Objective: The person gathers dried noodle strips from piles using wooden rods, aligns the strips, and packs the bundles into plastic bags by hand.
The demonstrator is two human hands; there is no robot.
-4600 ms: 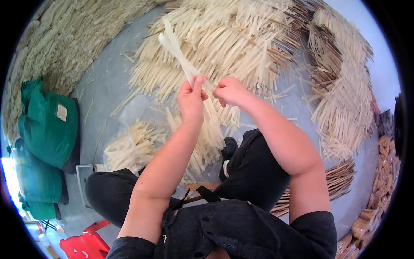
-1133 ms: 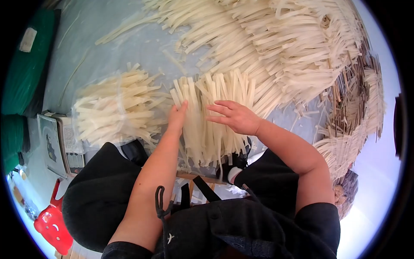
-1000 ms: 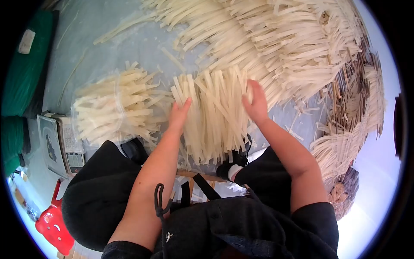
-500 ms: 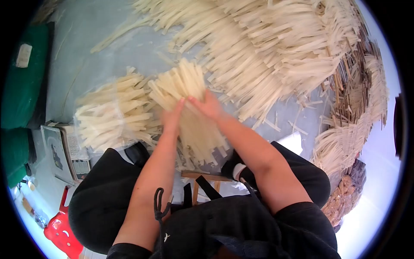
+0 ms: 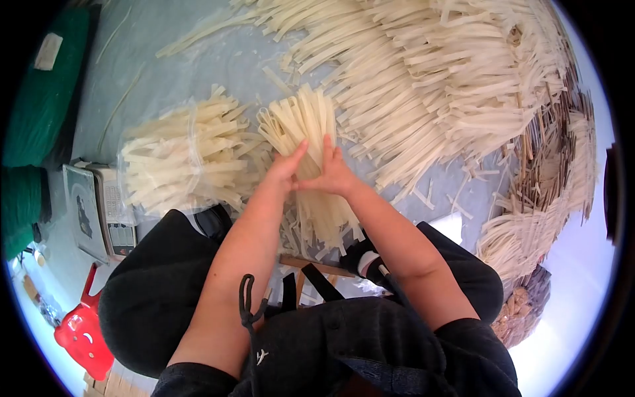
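Observation:
A bundle of pale flat strips (image 5: 305,119) is squeezed between my two hands, fanned out at its top and bottom. My left hand (image 5: 288,167) wraps the bundle's left side, thumb and fingers on the strips. My right hand (image 5: 332,173) presses on the right side, its thumb reaching across the front towards my left hand. Some fingers are hidden by the strips. Just left of the bundle lies another heap of strips (image 5: 218,155), partly under clear plastic (image 5: 159,165).
A large spread of strips (image 5: 423,86) covers the floor at upper right, with brown sticks (image 5: 549,145) beyond. At left are green sacks (image 5: 46,106), a scale (image 5: 116,212) and a red stool (image 5: 86,337). Plastic-wrapped goods (image 5: 522,308) stand at lower right.
My right hand has come in from the right, and the loose strips between my hands are now gathered into a narrower bundle. Over the last half second the bundle has shifted slightly right.

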